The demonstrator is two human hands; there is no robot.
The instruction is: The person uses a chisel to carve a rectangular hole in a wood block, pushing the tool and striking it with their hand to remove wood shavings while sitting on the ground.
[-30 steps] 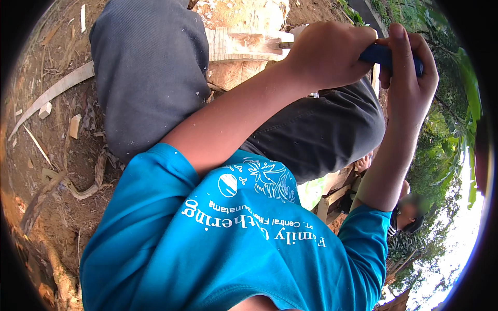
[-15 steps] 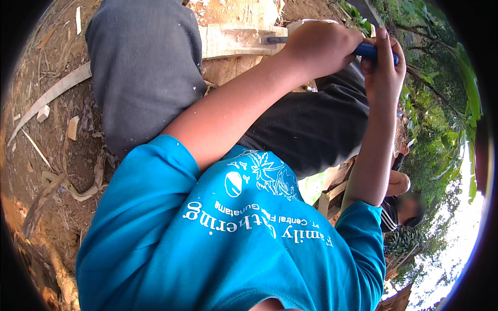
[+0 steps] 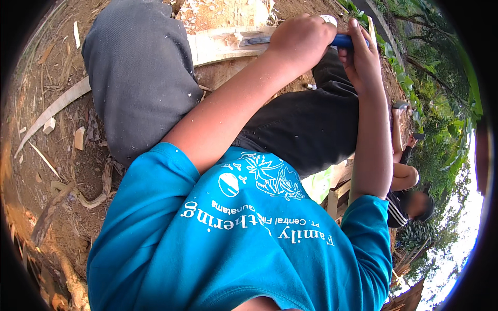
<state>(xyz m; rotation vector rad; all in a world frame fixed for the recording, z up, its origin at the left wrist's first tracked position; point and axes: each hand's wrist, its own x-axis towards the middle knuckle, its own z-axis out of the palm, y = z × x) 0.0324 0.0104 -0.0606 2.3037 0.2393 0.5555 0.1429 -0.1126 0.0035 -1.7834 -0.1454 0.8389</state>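
A chisel with a blue handle [image 3: 343,41] and a grey metal blade [image 3: 255,40] lies almost level across the far part of the view. My left hand [image 3: 303,42] is closed round its middle, where handle and blade meet. Behind it, my right hand [image 3: 361,59] grips the rear of the handle, thumb pointing up along it. The blade's tip meets a hollow in a pale, shaped piece of wood [image 3: 210,47], and a small curl of shavings [image 3: 234,39] sits at the tip. Part of the wood is hidden behind my left hand.
Under the workpiece is a large wooden block [image 3: 223,13]. My bent leg [image 3: 135,67] stands at its left. Wood offcuts [image 3: 79,138] and a long curved strip [image 3: 57,106] lie on the dirt at left. Another person [image 3: 407,205] sits at right, near green plants [image 3: 441,98].
Both hands and the chisel have moved left along the wood. The blade reaches deeper into the hollow, and shavings are bunched at its tip. The whole view has shifted slightly.
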